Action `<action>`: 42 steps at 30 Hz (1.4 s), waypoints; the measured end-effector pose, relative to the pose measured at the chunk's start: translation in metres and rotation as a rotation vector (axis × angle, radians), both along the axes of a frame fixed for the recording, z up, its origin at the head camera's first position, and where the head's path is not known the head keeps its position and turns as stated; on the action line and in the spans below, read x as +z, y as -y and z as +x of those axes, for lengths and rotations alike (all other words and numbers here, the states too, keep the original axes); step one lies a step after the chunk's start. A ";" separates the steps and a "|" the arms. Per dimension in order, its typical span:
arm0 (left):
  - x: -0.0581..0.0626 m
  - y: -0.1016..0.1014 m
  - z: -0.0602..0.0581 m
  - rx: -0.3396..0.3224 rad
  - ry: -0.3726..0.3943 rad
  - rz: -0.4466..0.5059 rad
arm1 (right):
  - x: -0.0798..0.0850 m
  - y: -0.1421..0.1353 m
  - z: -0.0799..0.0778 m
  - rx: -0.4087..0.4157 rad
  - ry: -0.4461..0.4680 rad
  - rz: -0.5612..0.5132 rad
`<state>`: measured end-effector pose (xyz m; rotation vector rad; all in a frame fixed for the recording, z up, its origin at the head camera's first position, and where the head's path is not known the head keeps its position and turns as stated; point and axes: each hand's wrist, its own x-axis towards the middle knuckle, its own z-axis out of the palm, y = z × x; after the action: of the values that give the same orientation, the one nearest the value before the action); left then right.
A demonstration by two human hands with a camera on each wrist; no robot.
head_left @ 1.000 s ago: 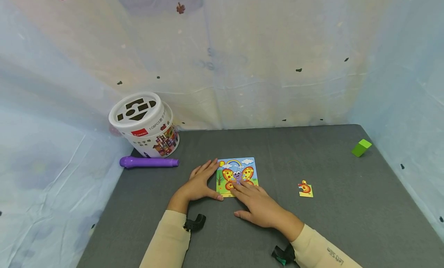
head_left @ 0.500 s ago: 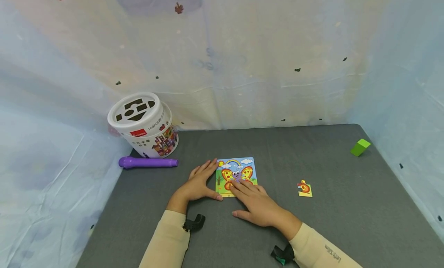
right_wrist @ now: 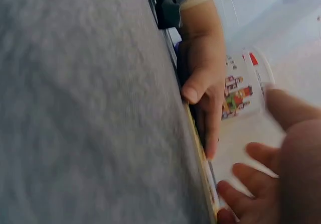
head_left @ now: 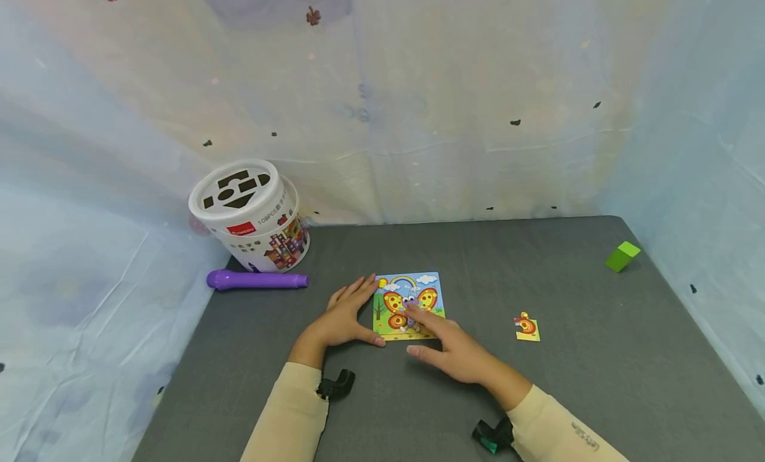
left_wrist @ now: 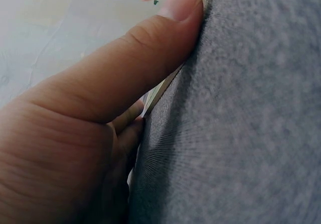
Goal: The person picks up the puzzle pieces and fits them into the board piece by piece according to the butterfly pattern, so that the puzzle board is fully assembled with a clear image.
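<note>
A square butterfly jigsaw puzzle [head_left: 412, 288] lies flat on the grey table in the head view. My left hand [head_left: 340, 321] rests along its left side, fingertips at the upper left edge and thumb by the lower left corner. In the left wrist view the thumb [left_wrist: 145, 45] lies against the puzzle's thin edge. Over the lower right part of the picture reaches my right hand [head_left: 457, 352], fingers extended and thumb apart, hiding that corner. The right wrist view shows its spread fingers [right_wrist: 253, 179] beside the puzzle edge. Farther right lies a loose jigsaw piece [head_left: 528, 328], yellow with orange rings.
At the back left stands a white bucket [head_left: 248, 213] with shaped holes in its lid. A purple microphone-shaped stick [head_left: 259, 280] lies before it. Near the right table edge sits a green block [head_left: 623, 256]. Printed curtains hang behind and at both sides.
My right hand has shifted slightly up and to the right over the puzzle, uncovering the butterfly's lower left wing. The left hand stays in place.
</note>
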<state>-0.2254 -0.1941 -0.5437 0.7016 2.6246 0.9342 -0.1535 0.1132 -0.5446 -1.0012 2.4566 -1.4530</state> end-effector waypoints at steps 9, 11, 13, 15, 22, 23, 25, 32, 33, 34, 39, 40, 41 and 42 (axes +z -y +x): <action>0.000 -0.001 -0.001 -0.008 0.003 0.008 | -0.001 -0.030 -0.007 -0.002 0.178 -0.497; 0.000 -0.002 -0.001 -0.008 -0.001 0.005 | -0.001 -0.040 -0.007 0.006 0.200 -0.553; 0.001 -0.002 -0.001 -0.011 -0.002 0.001 | 0.000 -0.050 -0.007 0.018 0.216 -0.597; 0.001 -0.002 -0.001 -0.013 -0.001 -0.004 | 0.000 -0.060 -0.007 0.028 0.221 -0.629; 0.000 -0.003 -0.002 -0.016 -0.005 -0.003 | 0.001 -0.099 -0.007 -0.003 0.139 -0.654; 0.000 -0.003 -0.002 -0.015 -0.005 -0.009 | 0.002 -0.105 -0.007 -0.003 0.118 -0.663; 0.000 -0.003 -0.003 -0.012 0.000 -0.019 | 0.002 -0.117 -0.007 -0.001 0.086 -0.685; 0.002 -0.002 -0.001 -0.007 0.003 -0.006 | 0.008 -0.159 -0.010 -0.067 0.025 -0.757; 0.002 -0.002 -0.001 -0.006 0.001 -0.002 | 0.008 -0.165 -0.010 -0.091 0.025 -0.756; 0.002 -0.002 -0.001 -0.005 0.001 -0.003 | 0.008 -0.171 -0.010 -0.120 0.029 -0.748; 0.002 -0.001 0.000 -0.003 0.002 -0.001 | 0.004 -0.196 -0.010 -0.232 0.087 -0.663; 0.002 -0.001 0.000 -0.004 0.004 -0.003 | 0.003 -0.199 -0.010 -0.247 0.097 -0.621; 0.002 -0.001 0.000 -0.005 0.006 -0.005 | 0.002 -0.202 -0.010 -0.261 0.099 -0.565; 0.002 -0.001 0.000 -0.007 0.006 -0.008 | 0.001 -0.204 -0.010 -0.268 0.099 -0.500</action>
<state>-0.2252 -0.1933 -0.5414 0.7045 2.6172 0.9221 -0.1631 0.3170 -0.5435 -0.6502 2.2707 -2.2178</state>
